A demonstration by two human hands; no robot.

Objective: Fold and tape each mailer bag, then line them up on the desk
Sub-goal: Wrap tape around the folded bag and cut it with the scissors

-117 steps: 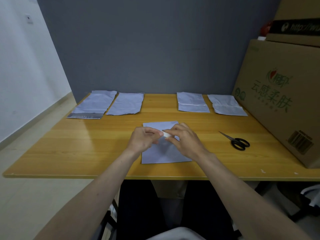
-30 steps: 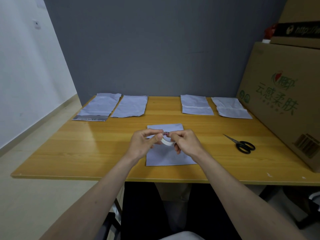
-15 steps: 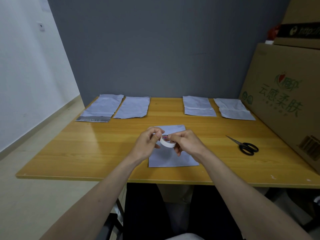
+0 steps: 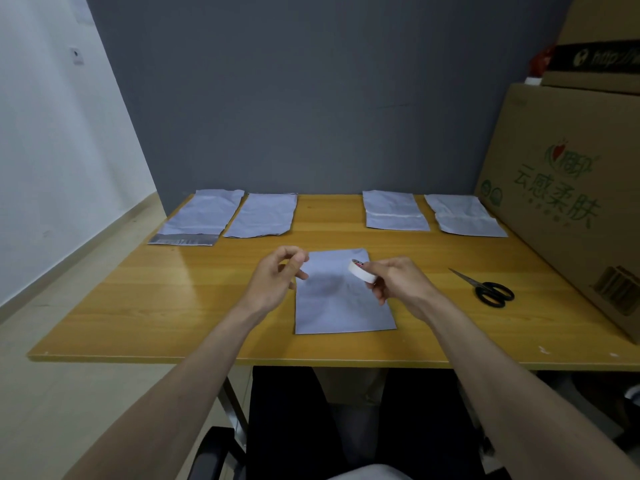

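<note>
A folded grey mailer bag (image 4: 341, 299) lies flat on the wooden desk (image 4: 173, 306) in front of me. My right hand (image 4: 398, 282) holds a small white tape roll (image 4: 362, 270) above the bag's right part. My left hand (image 4: 277, 278) hovers over the bag's left edge with thumb and forefinger pinched together; whether a tape end is between them I cannot tell. At the back left lie two unfolded mailer bags (image 4: 204, 216) (image 4: 265, 214). At the back right lie two folded mailer bags (image 4: 394, 209) (image 4: 464, 214).
Black-handled scissors (image 4: 485, 287) lie on the desk to the right of my right hand. A large cardboard box (image 4: 568, 188) stands along the right edge, with another box on top. A grey partition wall (image 4: 311, 98) closes the desk's back.
My hands were together at the tape roll; now they have drawn apart, the left to the left, the right to the right with the roll.
</note>
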